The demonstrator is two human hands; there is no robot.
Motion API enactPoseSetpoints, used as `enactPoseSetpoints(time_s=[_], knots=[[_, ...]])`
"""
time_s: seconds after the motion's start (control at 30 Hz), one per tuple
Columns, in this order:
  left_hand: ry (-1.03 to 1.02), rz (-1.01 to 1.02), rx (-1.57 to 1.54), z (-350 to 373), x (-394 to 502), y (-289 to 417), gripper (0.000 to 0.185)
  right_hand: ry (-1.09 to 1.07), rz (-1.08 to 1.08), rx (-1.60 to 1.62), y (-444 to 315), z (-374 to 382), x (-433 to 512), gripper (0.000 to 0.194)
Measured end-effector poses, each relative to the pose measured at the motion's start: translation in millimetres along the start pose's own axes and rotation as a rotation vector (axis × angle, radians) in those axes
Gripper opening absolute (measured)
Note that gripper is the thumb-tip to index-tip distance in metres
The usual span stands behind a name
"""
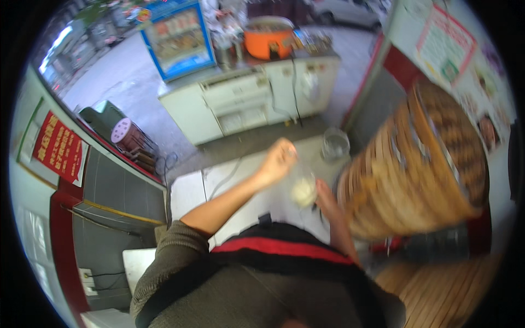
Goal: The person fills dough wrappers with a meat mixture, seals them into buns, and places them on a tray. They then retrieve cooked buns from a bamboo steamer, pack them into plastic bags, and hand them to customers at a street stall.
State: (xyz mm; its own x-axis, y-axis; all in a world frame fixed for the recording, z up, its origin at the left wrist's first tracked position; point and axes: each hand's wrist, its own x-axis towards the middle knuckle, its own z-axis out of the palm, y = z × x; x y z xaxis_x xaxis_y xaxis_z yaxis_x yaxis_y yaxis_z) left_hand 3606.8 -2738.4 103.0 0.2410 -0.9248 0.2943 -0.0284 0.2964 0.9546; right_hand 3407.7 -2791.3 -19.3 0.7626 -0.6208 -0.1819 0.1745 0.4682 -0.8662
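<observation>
A pale steamed bun sits in the bottom of a thin clear plastic bag in front of my body. My left hand is closed on the upper left part of the bag. At the bag's right side is my right hand, its fingers close against the bun. Motion blur hides whether those fingers grip the bag, and a small dark object by them is unclear. Both hands are above a white tabletop.
A tall stack of bamboo steamers rises close on my right. Beyond the tabletop stands a clear plastic tub. Farther out, a white cabinet carries an orange pot and a blue-framed display case. Stools stand outside at left.
</observation>
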Motion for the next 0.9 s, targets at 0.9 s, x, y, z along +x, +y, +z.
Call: enactPoseSetpoints(time_s=[0.9], knots=[[0.649, -0.555, -0.538, -421, 366, -211, 0.018, -0.021, -0.885, -1.429, -459, 193, 969, 0.027]])
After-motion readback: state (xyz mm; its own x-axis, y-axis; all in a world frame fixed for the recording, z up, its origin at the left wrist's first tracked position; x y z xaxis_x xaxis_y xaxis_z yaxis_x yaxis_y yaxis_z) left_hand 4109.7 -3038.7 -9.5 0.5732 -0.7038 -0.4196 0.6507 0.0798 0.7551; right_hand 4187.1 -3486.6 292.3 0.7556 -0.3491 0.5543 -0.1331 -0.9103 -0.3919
